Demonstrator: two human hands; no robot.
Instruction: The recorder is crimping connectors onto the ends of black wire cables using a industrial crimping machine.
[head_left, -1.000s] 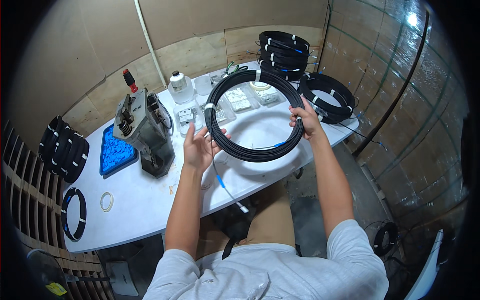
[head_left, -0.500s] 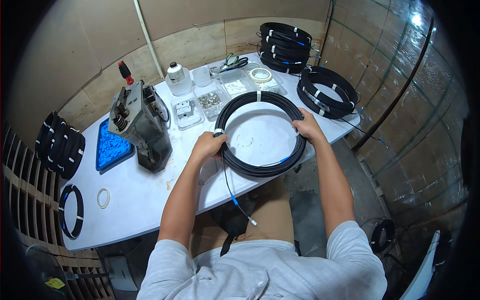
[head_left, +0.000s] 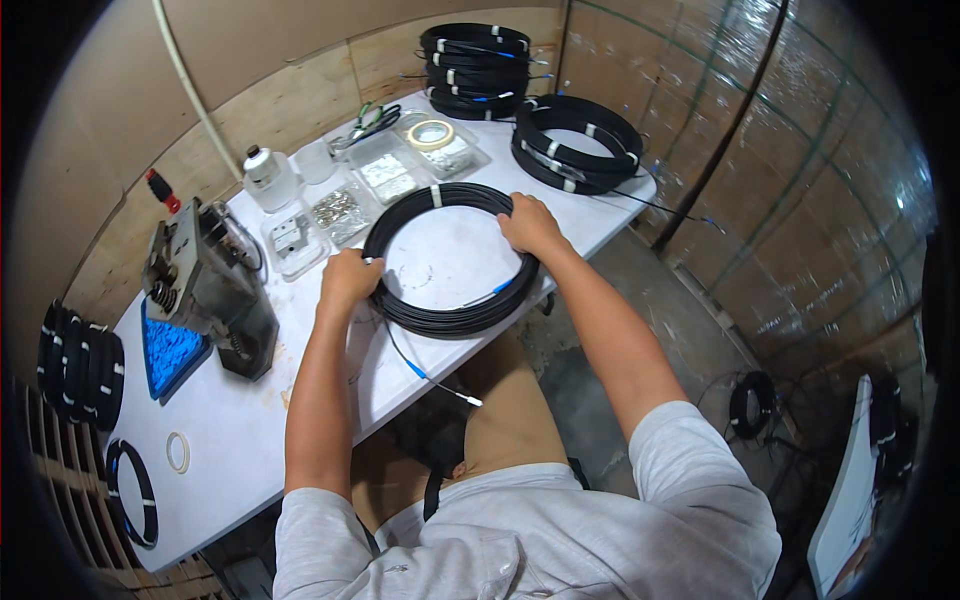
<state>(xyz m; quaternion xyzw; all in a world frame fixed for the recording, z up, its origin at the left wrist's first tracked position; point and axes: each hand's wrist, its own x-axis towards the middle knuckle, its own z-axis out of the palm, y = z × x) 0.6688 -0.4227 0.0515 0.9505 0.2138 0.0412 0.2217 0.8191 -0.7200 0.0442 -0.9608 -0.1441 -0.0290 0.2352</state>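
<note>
Both my hands grip a coil of black cable over the front part of the white table. My left hand is closed round its left side, by a white tie. On the upper right side of the ring, my right hand has its fingers wrapped over the cable. A loose cable end with a blue sleeve and a pale tip hangs past the table's front edge. Another blue piece shows inside the ring at its lower right.
At the far right stand a stack of black coils and more coils. Clear boxes of small parts lie beyond my hands. Leftward are a metal press, a tray of blue pieces, a tape roll and a thin coil.
The view has swung to the right, so the table things sit further left. My hands keep hold of the coil, which now looks lower and flatter against the table.
</note>
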